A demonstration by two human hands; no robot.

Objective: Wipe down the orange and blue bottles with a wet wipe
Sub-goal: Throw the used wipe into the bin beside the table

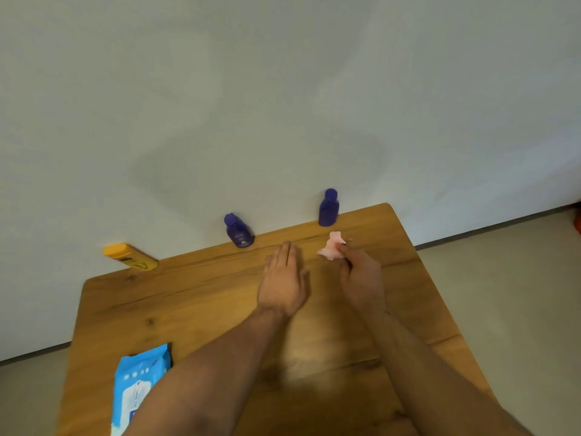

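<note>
An orange bottle [130, 257] stands at the back left edge of the wooden table [195, 309], against the wall. Two blue bottles stand along the same back edge: one [239, 231] near the middle, the other [328, 208] further right. My left hand [284, 278] is flat with straight fingers, just in front of the middle blue bottle and apart from it. My right hand [361, 278] pinches a crumpled pale pink wet wipe [331, 248] in its fingertips, just in front of the right blue bottle.
A blue pack of wet wipes [138, 385] lies at the front left of the table. A white wall [283, 105] rises directly behind the bottles. Grey floor [518, 294] lies to the right of the table's edge.
</note>
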